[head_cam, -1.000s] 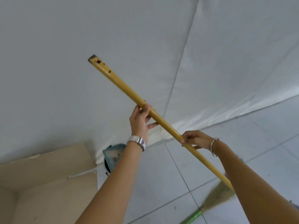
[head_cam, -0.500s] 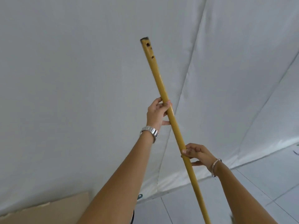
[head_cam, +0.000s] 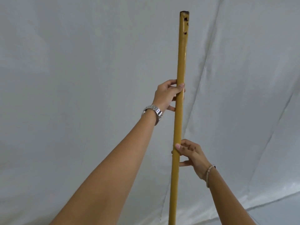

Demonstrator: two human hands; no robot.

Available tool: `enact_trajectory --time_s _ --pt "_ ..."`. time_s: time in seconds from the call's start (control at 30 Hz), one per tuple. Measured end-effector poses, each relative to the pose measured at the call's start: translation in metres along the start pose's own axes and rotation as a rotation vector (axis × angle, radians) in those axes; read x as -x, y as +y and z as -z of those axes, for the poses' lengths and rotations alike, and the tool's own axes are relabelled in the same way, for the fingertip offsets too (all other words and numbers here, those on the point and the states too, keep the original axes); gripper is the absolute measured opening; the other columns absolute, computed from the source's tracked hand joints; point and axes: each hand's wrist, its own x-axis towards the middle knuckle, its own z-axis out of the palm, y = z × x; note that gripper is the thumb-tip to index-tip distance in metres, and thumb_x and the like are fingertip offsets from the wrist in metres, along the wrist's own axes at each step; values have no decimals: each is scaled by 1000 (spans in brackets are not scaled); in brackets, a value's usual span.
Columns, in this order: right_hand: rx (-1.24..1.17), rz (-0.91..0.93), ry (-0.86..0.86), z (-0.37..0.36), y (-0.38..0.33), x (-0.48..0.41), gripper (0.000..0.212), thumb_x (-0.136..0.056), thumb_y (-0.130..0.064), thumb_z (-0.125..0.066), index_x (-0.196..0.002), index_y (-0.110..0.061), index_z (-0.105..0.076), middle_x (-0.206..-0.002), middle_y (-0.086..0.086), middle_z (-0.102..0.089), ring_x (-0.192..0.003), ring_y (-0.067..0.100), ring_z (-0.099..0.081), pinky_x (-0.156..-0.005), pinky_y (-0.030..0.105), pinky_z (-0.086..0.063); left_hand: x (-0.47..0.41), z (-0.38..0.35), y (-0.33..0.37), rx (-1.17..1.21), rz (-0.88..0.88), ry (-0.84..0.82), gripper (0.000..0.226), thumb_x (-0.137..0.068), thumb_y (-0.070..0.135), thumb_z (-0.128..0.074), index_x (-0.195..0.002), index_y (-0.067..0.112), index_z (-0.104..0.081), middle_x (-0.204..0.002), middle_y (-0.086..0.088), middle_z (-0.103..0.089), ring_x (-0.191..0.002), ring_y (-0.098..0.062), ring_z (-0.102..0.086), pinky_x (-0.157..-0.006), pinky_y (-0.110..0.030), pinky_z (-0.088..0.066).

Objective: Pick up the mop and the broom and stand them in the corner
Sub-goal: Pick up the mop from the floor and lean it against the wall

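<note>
1. The broom handle (head_cam: 179, 101) is the landmark: a long yellow pole standing almost upright in the middle of the view, leaning only slightly, with its top end tipped a little to the right of its lower part.
2. The left hand (head_cam: 167, 94) is wrapped around the handle at about mid-height, the fingers curled round from the left and the fingertips showing on the handle's right edge.
3. The right hand (head_cam: 190, 155) holds the handle lower down, from the right side; its thumb and first fingers pinch the pole loosely while the other fingers sit slightly apart.
4. The long axis runs up and down, from the bottom edge of the view to the worn top end above both hands. The brush end is below the frame, so I cannot tell whether it touches the floor.
5. The corner (head_cam: 209, 75) shows as a slanting seam in the white wall just right of the handle and behind it. Judging from this, the next move is a short push away from the body and slightly right, and the upper, left hand would steer the lean.
6. The handle is smooth, glossy and round, with dark chips and small holes near its top.
7. A metal watch (head_cam: 154, 113) sits on the left wrist, a thin bracelet (head_cam: 209, 173) on the right.
8. The mop is not in view.
</note>
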Motion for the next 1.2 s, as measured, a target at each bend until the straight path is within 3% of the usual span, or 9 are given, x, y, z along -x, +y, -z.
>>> enact_trajectory --time_s 0.13,0.27,0.4,0.6,0.77,1.0,1.2 --pt "-90 109 -25 -64 -34 -21 25 -65 -37 -72 -79 -17 -66 -82 11 -70 -80 21 -66 -50 32 -59 0 50 48 -91 -68 28 11 -87 28 -62 -97 23 -61 -87 2 -69 -71 -16 -67 -49 -34 -58" --pt "-155 167 -66 -136 -49 -50 12 -78 -23 -68 -83 -14 -62 -83 11 -67 -79 19 -65 -47 30 -58 3 112 70 -162 -91 40 22 -89 30 -58 -108 20 -63 -91 4 -69 -74 -12 -66 -45 -24 -53" --pt "-189 186 -105 -213 -47 -80 9 -81 -18 -67 -83 -11 -61 -74 3 -65 -76 14 -65 -49 33 -59 5 185 76 -220 -84 45 26 -90 30 -57 -113 18 -61 -93 5 -69 -76 -12 -67 -48 -25 -54" --pt "-247 158 -109 -319 -37 -134 8 -80 -17 -68 -79 -15 -61 -75 2 -65 -77 14 -65 -51 33 -60 -6 295 67 -267 -57 38 25 -90 27 -58 -113 19 -60 -92 4 -69 -77 -12 -68 -52 -29 -56" --pt "-252 125 -74 -386 -30 -176 11 -82 -15 -67 -87 -10 -59 -80 7 -62 -73 10 -62 -50 29 -59 -16 368 57 -298 -55 85 33 -89 28 -59 -121 19 -58 -90 7 -70 -73 -10 -68 -51 -28 -55" --pt "-212 98 -92 -452 3 -214 12 -82 -16 -66 -76 -20 -58 -75 2 -59 -66 0 -64 -51 30 -59 -12 448 19 -305 -43 175 34 -90 27 -58 -124 20 -56 -96 3 -69 -79 -13 -69 -57 -32 -58" --pt "-147 126 -191 -488 14 -242 10 -83 -18 -65 -79 -18 -56 -70 -1 -54 -77 11 -62 -59 38 -61 -14 493 -3 -361 -80 295 35 -93 24 -53 -126 13 -55 -101 -2 -66 -82 -16 -66 -62 -27 -57"
